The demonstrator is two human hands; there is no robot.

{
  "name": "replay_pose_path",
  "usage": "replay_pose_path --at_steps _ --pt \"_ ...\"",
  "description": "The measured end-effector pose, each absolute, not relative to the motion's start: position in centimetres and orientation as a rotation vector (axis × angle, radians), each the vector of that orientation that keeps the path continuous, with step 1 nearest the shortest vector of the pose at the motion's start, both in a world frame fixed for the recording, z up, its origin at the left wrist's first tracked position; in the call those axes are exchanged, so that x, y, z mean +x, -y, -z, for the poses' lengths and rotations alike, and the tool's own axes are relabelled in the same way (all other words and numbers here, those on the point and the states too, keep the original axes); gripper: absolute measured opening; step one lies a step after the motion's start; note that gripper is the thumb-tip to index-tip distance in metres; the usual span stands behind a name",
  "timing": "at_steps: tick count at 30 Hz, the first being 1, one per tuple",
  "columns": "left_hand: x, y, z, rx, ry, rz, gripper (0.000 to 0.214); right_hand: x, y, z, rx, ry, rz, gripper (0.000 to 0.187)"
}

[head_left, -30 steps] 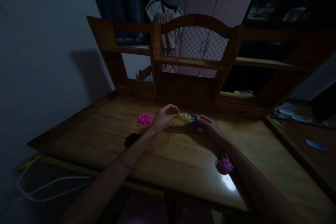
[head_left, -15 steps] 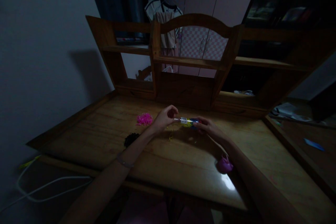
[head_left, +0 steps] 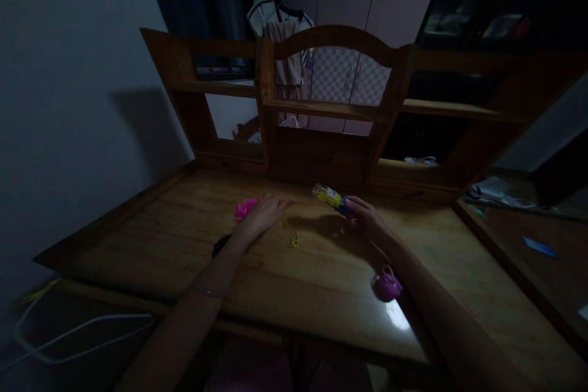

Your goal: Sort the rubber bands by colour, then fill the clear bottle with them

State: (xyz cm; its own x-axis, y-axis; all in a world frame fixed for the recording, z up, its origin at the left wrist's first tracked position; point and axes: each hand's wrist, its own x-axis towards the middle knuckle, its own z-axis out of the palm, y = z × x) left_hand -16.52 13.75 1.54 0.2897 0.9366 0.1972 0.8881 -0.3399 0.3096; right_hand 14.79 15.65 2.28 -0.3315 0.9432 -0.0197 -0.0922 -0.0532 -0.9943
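Observation:
My right hand (head_left: 366,218) holds up a slim clear tube (head_left: 331,198) with yellow bits inside and a blue end, tilted up to the left above the wooden desk (head_left: 321,282). My left hand (head_left: 263,213) lies low over the desk with its fingers stretched out, beside a pink pile of small bands (head_left: 243,208). A few yellow bands (head_left: 293,237) lie loose on the desk between my hands. A dark pile of bands (head_left: 221,244) sits under my left forearm.
A small pink charm-like object (head_left: 386,286) lies by my right forearm. A wooden hutch with shelves (head_left: 321,110) rises at the desk's back. A white cable (head_left: 68,334) runs on the floor at left. A blue item (head_left: 539,247) lies on the right side surface.
My left hand has let go of the tube's end and dropped to the desk beside the pink pile. My right hand keeps the tube and has tilted it up.

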Motion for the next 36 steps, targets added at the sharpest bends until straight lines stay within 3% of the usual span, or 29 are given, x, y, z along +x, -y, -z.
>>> replay_pose_path --at_steps 10,13,20,26,36 --pt "-14.2 -14.1 -2.3 1.981 -1.529 -0.583 0.048 14.8 -16.0 -1.9 -1.001 1.346 -1.526 0.038" --pt "-14.9 -14.0 -2.8 1.992 -1.600 -0.669 0.044 14.9 -16.2 -1.8 -1.008 1.325 -1.524 0.039" --pt "-15.1 -13.0 -3.4 2.029 -1.469 -0.474 0.040 15.0 -16.1 -2.0 -0.995 1.319 -1.528 0.037" --pt "-17.1 -13.0 -3.7 2.121 -1.906 -0.460 0.024 14.8 -16.1 -2.2 -0.998 1.313 -1.526 0.038" --pt "-16.5 -12.2 -3.1 2.206 -1.873 -0.372 0.022 15.0 -15.7 -2.8 -0.946 1.351 -1.520 0.038"
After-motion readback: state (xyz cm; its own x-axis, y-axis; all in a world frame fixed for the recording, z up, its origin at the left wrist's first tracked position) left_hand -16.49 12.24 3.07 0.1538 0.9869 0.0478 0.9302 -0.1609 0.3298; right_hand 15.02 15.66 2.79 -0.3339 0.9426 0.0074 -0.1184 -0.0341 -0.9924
